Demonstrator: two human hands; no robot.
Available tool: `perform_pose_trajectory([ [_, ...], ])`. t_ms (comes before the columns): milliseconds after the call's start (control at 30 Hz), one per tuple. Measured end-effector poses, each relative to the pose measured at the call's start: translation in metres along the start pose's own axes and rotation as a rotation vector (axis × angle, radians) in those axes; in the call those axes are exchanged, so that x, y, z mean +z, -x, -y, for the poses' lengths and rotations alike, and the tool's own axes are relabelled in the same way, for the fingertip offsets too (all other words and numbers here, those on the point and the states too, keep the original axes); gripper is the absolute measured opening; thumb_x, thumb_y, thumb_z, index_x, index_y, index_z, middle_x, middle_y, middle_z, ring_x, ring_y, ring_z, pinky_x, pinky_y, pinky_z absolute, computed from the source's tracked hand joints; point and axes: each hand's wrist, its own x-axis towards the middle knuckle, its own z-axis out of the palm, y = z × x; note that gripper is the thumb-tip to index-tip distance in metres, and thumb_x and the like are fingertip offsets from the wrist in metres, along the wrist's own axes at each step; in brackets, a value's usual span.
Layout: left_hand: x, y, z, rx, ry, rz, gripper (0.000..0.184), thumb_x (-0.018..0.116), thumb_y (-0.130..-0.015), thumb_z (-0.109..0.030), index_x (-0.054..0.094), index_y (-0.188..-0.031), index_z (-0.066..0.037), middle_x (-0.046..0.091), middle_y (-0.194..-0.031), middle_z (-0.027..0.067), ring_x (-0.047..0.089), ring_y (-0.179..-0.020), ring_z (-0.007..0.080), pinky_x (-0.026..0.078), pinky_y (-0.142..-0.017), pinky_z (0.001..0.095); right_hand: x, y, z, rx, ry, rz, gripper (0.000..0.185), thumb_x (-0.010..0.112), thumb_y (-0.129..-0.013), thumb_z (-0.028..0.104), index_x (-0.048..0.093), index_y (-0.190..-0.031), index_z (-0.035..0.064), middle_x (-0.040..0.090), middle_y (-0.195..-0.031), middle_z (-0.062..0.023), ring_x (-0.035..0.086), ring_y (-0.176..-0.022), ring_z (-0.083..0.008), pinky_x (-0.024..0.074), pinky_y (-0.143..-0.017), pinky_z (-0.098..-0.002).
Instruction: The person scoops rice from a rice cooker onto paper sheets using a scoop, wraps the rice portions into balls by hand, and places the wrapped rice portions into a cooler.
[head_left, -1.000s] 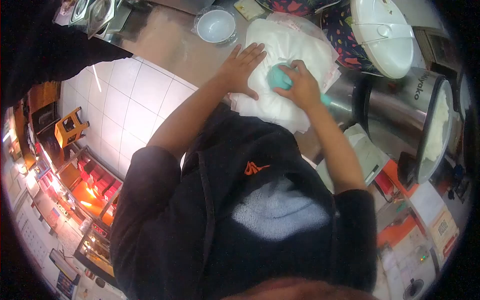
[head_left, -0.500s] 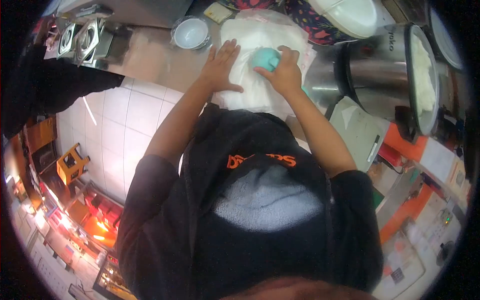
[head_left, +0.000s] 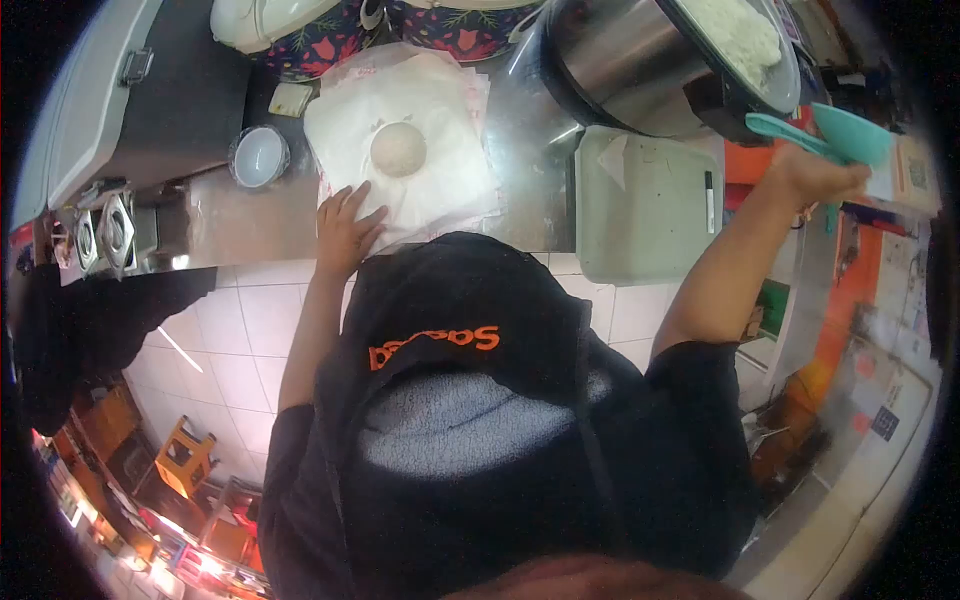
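Observation:
On a stack of white paper sheets sits a rounded mound of white rice. My left hand rests at the near left corner of the sheets, fingers spread. Far to the right, my right hand is closed on a teal bowl. A long, flat teal piece sticks out leftward from the same hand; whether it is joined to the bowl I cannot tell.
A large steel rice cooker, heaped with rice, stands at the back right. Before it lies a grey-green tray with a marker. A small white bowl and flower-patterned containers are also on the counter.
The teal bowl has come off the paper and moved far right with my right hand, showing the rice mound. My left hand has drawn back to the paper's near corner. The view has shifted.

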Motion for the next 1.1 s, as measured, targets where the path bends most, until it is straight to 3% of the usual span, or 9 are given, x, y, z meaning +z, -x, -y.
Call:
perform_pose_trajectory([
  [167,0.003,-0.004,-0.006,-0.032,-0.024,-0.026,0.025,0.071,-0.083,-0.027,0.075,-0.107,-0.022,0.059,-0.134,0.0014,0.05,-0.121,0.0287,0.035,-0.102,0.0465,-0.04,0.018,-0.044,0.2,0.001,0.223,0.048,0.053,-0.094,0.041,0.041,-0.108,-0.0032,0.051,-0.102,-0.0202,0.06,-0.081,-0.0313,0.0541,-0.069,-0.0406],
  [267,-0.008,-0.01,-0.014,-0.109,0.003,-0.048,0.021,0.069,-0.085,-0.026,0.076,-0.104,-0.02,0.062,-0.129,-0.0008,0.051,-0.119,0.0271,0.035,-0.101,0.0451,-0.053,0.039,-0.04,-0.528,0.47,0.018,0.045,0.056,-0.095,0.04,0.042,-0.104,-0.0019,0.05,-0.095,-0.0159,0.054,-0.086,-0.0265,0.0477,-0.081,-0.0347],
  [333,-0.011,-0.017,-0.015,-0.17,0.024,-0.065,0.02,0.068,-0.087,-0.026,0.076,-0.103,-0.019,0.063,-0.127,-0.0015,0.051,-0.117,0.0264,0.034,-0.101,0.0444,-0.034,0.082,0.013,-0.635,0.19,0.1,0.04,0.055,-0.096,0.036,0.043,-0.102,-0.0012,0.051,-0.094,-0.0148,0.053,-0.087,-0.0256,0.0462,-0.084,-0.0345],
  [433,-0.012,-0.022,-0.012,-0.188,0.092,-0.128,0.018,0.066,-0.088,-0.025,0.077,-0.101,-0.018,0.065,-0.125,-0.0019,0.052,-0.114,0.0253,0.033,-0.1,0.0435,-0.024,0.193,0.045,-0.302,0.052,0.828,0.027,0.061,-0.089,0.03,0.058,-0.101,0.0064,0.057,-0.107,-0.0139,0.056,-0.099,-0.0302,0.0446,-0.09,-0.0421],
  [500,-0.012,-0.027,-0.009,-0.208,0.157,-0.167,0.017,0.066,-0.088,-0.024,0.077,-0.099,-0.017,0.066,-0.123,-0.0021,0.053,-0.113,0.0242,0.033,-0.099,0.043,-0.014,0.264,0.053,0.004,0.162,1.419,0.047,0.078,-0.075,0.037,0.064,-0.109,0.0079,0.059,-0.115,-0.0136,0.053,-0.111,-0.034,0.0403,-0.097,-0.0458],
  [533,-0.012,-0.029,-0.007,-0.21,0.151,-0.167,0.017,0.066,-0.088,-0.024,0.077,-0.099,-0.017,0.066,-0.123,-0.0021,0.053,-0.113,0.0242,0.033,-0.099,0.043,-0.014,0.297,0.05,-0.011,0.192,1.527,0.06,0.083,-0.067,0.043,0.064,-0.111,0.007,0.058,-0.116,-0.014,0.051,-0.115,-0.0334,0.0401,-0.098,-0.0447],
  [600,-0.01,-0.031,-0.002,-0.312,0.208,-0.117,0.016,0.064,-0.091,-0.022,0.076,-0.098,-0.014,0.066,-0.124,0.0006,0.052,-0.117,0.0257,0.031,-0.102,0.0435,-0.02,0.342,0.035,0.005,0.282,1.655,0.047,0.076,-0.072,0.027,0.066,-0.113,0.0073,0.06,-0.114,-0.012,0.055,-0.11,-0.0308,0.0432,-0.093,-0.0448],
  [800,-0.016,-0.03,-0.011,-0.296,0.159,-0.259,0.023,0.069,-0.084,-0.022,0.072,-0.105,-0.014,0.066,-0.119,0.0017,0.054,-0.113,0.0259,0.034,-0.099,0.0442,-0.028,0.356,0.003,-0.123,0.318,1.636,0.034,0.06,-0.07,0.007,0.07,-0.102,0.0097,0.064,-0.1,-0.0025,0.058,-0.095,-0.0244,0.0436,-0.078,-0.0408],
  [1100,-0.018,0.008,-0.02,0.005,-0.139,-0.109,0.06,0.08,-0.07,-0.034,0.06,-0.123,-0.016,0.062,-0.116,0.0029,0.056,-0.11,0.0243,0.036,-0.094,0.0446,-0.037,0.327,-0.012,-0.178,0.263,1.659,0.016,0.061,-0.08,0.014,0.071,-0.093,0.0131,0.066,-0.095,-0.0009,0.059,-0.093,-0.0231,0.0434,-0.078,-0.0403],
])
